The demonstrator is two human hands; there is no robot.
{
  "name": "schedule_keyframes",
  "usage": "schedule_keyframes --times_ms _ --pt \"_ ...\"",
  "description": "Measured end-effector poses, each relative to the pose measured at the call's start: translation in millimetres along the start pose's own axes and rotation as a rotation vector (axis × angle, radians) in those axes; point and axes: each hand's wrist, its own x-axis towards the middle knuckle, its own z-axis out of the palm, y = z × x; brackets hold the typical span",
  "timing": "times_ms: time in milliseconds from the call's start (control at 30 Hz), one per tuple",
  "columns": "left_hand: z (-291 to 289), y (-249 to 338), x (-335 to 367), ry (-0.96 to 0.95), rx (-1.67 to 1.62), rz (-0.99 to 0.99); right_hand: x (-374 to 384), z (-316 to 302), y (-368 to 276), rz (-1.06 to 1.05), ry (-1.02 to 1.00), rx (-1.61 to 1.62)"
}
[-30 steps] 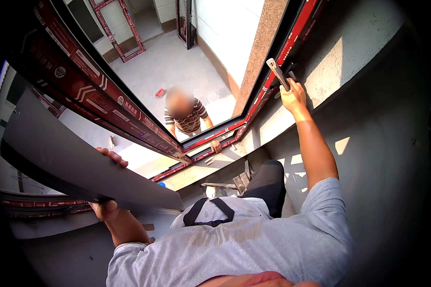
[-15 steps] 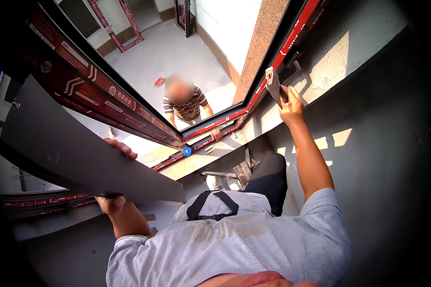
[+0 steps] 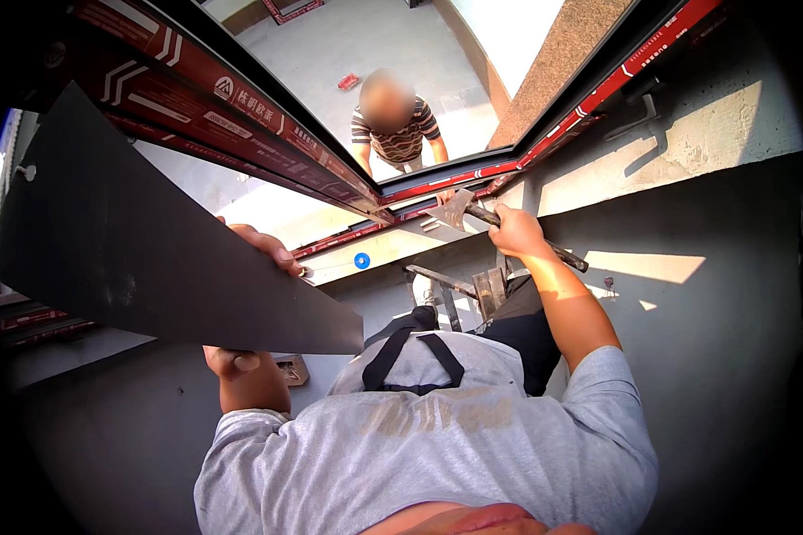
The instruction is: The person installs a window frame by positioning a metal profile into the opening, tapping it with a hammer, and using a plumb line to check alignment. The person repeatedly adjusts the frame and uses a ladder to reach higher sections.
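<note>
My left hand (image 3: 269,247) is closed on the edges of a long dark grey panel (image 3: 143,241), fingers over its far edge and thumb under the near one. The panel is tilted and hides the palm. In my right hand (image 3: 516,234) is a hatchet (image 3: 453,210), gripped by its handle, the fan-shaped blade pointing left. Its head is just on my side of the lower bar of a dark window frame (image 3: 500,169) wrapped in red film; I cannot tell whether they touch. On the sill lies a small blue disc (image 3: 361,260).
Beyond the frame a person in a striped shirt (image 3: 393,138) faces me, one hand at the lower bar. A red-wrapped upright (image 3: 241,107) crosses the upper left. Below the concrete sill (image 3: 687,134) are wooden steps or a stool (image 3: 489,290) by my legs. A grey wall runs along the right.
My right hand has brought the hatchet down and left, from beside the right-hand frame bar to near the lower bar. The panel stays in my left hand. The view has shifted.
</note>
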Motion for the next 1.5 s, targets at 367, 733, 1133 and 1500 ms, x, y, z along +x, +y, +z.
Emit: schedule_keyframes --times_ms 367,733,1133,1500 --pt "-33 -18 -79 0.342 0.129 -0.182 197 139 -30 -0.511 0.139 -0.157" --pt "-50 -45 -114 0.447 0.147 -0.258 263 195 -6 -0.636 0.132 -0.027" --pt "-34 -61 -92 0.452 0.15 -0.309 243 197 -8 -0.472 0.387 0.087" --pt "-6 -54 -61 0.333 0.026 -0.332 61 -77 87 -0.011 1.438 1.041"
